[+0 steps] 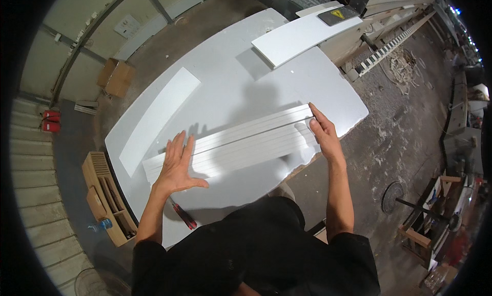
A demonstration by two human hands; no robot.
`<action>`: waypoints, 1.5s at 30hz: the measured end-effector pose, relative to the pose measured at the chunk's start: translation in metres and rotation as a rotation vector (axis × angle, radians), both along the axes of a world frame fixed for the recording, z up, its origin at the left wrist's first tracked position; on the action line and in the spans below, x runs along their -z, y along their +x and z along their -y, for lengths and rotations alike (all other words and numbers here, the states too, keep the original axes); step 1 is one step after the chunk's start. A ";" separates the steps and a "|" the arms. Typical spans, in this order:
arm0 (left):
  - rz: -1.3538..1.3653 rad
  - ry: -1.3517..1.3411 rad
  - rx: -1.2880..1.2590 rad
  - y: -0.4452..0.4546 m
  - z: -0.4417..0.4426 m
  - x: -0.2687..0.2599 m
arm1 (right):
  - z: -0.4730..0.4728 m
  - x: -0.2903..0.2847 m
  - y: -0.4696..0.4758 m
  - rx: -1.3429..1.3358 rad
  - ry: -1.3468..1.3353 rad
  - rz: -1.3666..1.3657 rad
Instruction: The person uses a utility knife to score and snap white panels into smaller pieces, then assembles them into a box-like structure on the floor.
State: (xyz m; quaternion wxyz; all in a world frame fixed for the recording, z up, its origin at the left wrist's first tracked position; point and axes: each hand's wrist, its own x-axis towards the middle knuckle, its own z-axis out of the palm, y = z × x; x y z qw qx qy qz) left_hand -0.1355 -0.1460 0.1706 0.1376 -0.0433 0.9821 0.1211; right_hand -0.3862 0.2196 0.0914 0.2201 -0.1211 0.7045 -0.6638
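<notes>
Several narrow white strips (250, 142) lie side by side on a white worktable, with a dark gap running lengthwise between two of them. My left hand (178, 167) rests flat across their left part, thumb spread toward me and fingers pointing to the far edge. At the right end, my right hand (326, 134) grips the strips, its thumb and fingers against the end. A red and black utility knife (184, 216) lies on the table below my left wrist. Beyond my left hand is a flat white panel (159, 119).
The worktable (226, 92) has a chipped near right edge. At the far side, a white board (303, 34) juts over it from a machine with a yellow warning sign (338, 14). A wooden rack (109, 200) stands at left, a cardboard box (115, 77) on the floor behind.
</notes>
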 end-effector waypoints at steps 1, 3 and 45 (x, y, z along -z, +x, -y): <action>-0.012 0.018 0.033 -0.010 0.002 -0.003 | 0.000 0.001 -0.003 -0.014 -0.029 -0.040; -0.033 0.062 0.097 -0.044 -0.003 -0.013 | -0.002 0.001 -0.010 -0.065 -0.033 -0.048; -0.920 1.338 -0.732 0.152 0.086 0.135 | 0.006 0.061 0.007 0.047 -0.290 -0.087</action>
